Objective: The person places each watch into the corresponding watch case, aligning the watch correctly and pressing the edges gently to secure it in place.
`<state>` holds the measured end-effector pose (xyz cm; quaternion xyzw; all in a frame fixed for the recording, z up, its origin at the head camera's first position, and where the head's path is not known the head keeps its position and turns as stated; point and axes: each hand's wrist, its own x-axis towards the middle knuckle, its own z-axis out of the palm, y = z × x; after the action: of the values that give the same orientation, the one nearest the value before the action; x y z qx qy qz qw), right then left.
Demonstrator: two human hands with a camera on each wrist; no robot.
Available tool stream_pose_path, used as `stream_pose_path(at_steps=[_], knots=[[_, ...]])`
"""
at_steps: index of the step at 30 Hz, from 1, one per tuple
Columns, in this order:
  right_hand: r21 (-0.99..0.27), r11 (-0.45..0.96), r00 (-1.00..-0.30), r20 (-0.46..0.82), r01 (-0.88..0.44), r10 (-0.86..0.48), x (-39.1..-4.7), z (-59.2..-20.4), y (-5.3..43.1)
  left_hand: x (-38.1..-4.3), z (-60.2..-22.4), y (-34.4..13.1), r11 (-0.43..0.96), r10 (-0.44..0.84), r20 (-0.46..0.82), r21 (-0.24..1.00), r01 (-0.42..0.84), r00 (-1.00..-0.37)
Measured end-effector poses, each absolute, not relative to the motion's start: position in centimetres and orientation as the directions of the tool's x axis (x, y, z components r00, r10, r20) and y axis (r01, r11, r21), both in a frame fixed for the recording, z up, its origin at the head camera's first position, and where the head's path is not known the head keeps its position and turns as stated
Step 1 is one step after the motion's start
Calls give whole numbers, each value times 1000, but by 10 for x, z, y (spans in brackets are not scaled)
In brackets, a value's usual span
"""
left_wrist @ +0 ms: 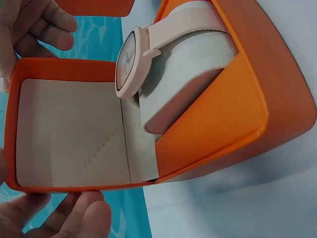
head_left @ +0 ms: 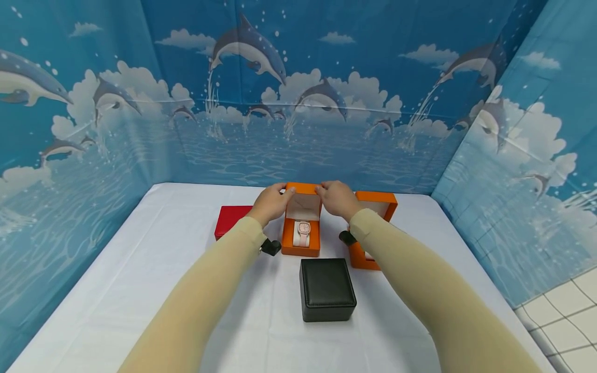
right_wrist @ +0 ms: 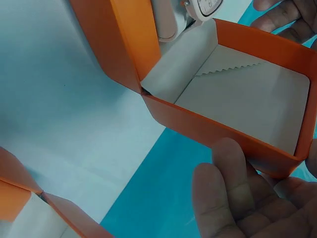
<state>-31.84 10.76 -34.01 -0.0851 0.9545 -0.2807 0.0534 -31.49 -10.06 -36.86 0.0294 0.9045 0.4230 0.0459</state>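
Note:
An orange watch box [head_left: 300,251] stands open on the table with its lid [head_left: 303,188] raised at the back. Inside it, a pale pink wristwatch [head_left: 304,229] is wrapped round a white cushion [left_wrist: 183,82]. My left hand [head_left: 271,204] holds the lid's left top corner, thumb toward the front and fingers along the side. At the opposite corner, my right hand [head_left: 339,199] holds the lid in the same way. Both wrist views show the lid's pale lining [right_wrist: 247,99] between the two hands.
A red box [head_left: 231,220] lies left of the watch box, partly behind the left arm. Another opened orange box [head_left: 379,197] stands to the right, partly hidden by the right forearm. Nearer sits a closed black box [head_left: 328,285]. A dolphin-print curtain [head_left: 298,150] hangs behind the white-covered table [head_left: 140,290].

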Motion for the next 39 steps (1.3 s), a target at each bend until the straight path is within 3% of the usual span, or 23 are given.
stream_pose_path(at_steps=[39], knots=[[-577, 808, -963, -133, -119, -236, -319, -337, 117, -309, -361, -102, 652, 96, -117, 757, -26, -988]])
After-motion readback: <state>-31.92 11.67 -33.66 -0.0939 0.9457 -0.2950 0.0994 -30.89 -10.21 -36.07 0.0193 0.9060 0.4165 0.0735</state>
